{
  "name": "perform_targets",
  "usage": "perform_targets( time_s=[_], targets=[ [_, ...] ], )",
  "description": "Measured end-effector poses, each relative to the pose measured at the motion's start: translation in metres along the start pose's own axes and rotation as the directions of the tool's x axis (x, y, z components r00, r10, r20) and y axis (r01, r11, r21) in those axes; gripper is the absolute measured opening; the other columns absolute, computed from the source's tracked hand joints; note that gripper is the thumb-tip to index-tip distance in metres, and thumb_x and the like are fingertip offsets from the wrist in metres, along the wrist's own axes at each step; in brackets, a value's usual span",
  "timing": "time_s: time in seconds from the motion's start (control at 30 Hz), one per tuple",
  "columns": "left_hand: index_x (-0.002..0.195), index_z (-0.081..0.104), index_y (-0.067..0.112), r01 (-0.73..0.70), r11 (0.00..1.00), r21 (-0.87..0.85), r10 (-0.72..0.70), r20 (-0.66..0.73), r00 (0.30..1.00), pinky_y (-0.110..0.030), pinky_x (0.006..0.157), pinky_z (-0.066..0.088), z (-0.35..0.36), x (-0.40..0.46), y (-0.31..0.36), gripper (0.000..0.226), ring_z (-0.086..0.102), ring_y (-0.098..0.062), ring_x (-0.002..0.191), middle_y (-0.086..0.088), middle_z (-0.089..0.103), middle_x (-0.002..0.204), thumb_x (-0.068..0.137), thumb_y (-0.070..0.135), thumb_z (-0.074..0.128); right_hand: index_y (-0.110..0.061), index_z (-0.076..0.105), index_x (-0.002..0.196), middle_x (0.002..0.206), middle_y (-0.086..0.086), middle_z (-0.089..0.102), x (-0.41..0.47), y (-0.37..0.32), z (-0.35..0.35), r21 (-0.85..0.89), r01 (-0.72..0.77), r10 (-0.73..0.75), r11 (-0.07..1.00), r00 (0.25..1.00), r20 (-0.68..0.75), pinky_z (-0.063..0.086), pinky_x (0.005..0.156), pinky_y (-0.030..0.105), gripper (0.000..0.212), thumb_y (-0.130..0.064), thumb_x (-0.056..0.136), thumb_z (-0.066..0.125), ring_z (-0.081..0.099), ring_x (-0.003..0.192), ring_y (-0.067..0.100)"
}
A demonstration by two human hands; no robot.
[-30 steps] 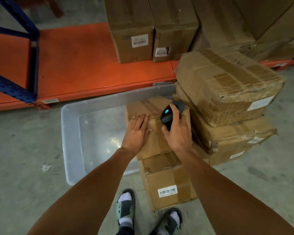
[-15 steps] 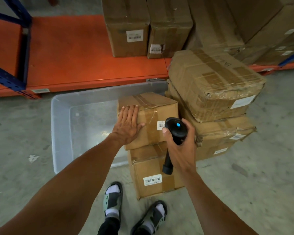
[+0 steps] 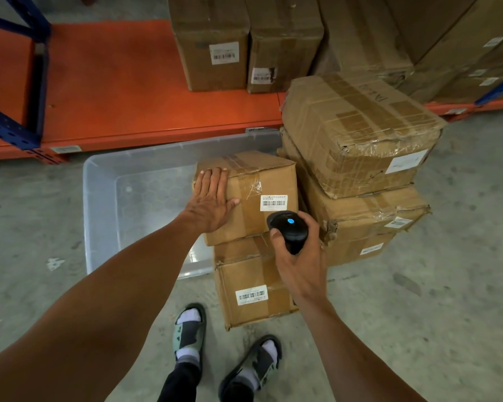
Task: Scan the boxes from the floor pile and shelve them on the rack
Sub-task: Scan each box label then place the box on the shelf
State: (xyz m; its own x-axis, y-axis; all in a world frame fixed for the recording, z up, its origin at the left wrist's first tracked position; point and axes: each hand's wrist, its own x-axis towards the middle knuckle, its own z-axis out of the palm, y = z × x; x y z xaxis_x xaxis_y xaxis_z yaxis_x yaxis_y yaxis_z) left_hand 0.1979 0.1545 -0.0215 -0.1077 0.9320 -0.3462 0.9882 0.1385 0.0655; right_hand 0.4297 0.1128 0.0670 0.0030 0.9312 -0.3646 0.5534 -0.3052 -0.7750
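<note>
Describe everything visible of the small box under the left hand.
The small box is brown cardboard, sealed with clear, wrinkled tape, and sits slightly askew on another carton beside the clear bin. A white barcode label faces the camera. The left hand rests flat on its near-left corner; the right hand holds a black scanner just below the label.

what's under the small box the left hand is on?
The small box, with the left hand flat on it, sits on another cardboard box with a barcode label facing the camera. The lower box's top is mostly covered; its base looks to rest on the concrete floor.
</note>
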Motion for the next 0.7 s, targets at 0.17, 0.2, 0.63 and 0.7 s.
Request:
perform_targets(
  time_s=[0.17,0.2,0.63,0.7],
  targets=[
    [0.156,-0.008,0.005,0.003,1.000,-0.011,-0.003,0.008,1.000,-0.040,0.117,-0.016,-0.001,0.001,-0.001,0.080,-0.005,-0.033,0.152,-0.016,-0.002,0.165,0.101,0.060,0.012,-0.044,0.041,0.138,0.111,-0.012,0.067,0.004,-0.005,0.001,-0.032,0.017,-0.018,0.999,0.999,-0.027,0.057,0.091,0.039,0.060,-0.051,0.087,0.072,0.067,0.103,0.016],
    [0.156,-0.008,0.006,0.003,1.000,-0.014,-0.003,0.009,1.000,-0.040,0.117,-0.016,-0.001,0.001,-0.001,0.080,-0.005,-0.033,0.152,-0.016,-0.002,0.165,0.101,0.060,0.013,-0.044,0.041,0.138,0.111,-0.011,0.068,0.004,-0.006,0.001,-0.032,0.012,-0.013,0.999,0.999,-0.034,0.058,0.091,0.040,0.060,-0.051,0.087,0.072,0.068,0.104,0.017],
    [0.156,-0.008,0.006,-0.002,1.000,-0.025,0.002,0.003,1.000,-0.040,0.117,-0.017,-0.002,0.000,-0.002,0.079,-0.005,-0.033,0.152,-0.016,-0.001,0.165,0.102,0.059,0.013,-0.038,0.043,0.141,0.102,-0.021,0.060,0.012,-0.006,0.000,-0.029,0.045,-0.047,0.999,0.997,-0.063,0.059,0.087,0.034,0.063,-0.049,0.087,0.073,0.065,0.098,0.011],
    [0.156,-0.007,0.005,-0.007,1.000,-0.022,0.007,-0.003,1.000,-0.040,0.117,-0.016,-0.002,0.000,-0.002,0.079,-0.004,-0.034,0.152,-0.017,-0.001,0.165,0.102,0.059,0.013,-0.038,0.044,0.142,0.109,-0.013,0.062,0.012,-0.006,0.001,-0.021,0.048,-0.049,0.999,0.997,-0.066,0.058,0.086,0.032,0.063,-0.048,0.087,0.073,0.065,0.101,0.013]
  ],
)
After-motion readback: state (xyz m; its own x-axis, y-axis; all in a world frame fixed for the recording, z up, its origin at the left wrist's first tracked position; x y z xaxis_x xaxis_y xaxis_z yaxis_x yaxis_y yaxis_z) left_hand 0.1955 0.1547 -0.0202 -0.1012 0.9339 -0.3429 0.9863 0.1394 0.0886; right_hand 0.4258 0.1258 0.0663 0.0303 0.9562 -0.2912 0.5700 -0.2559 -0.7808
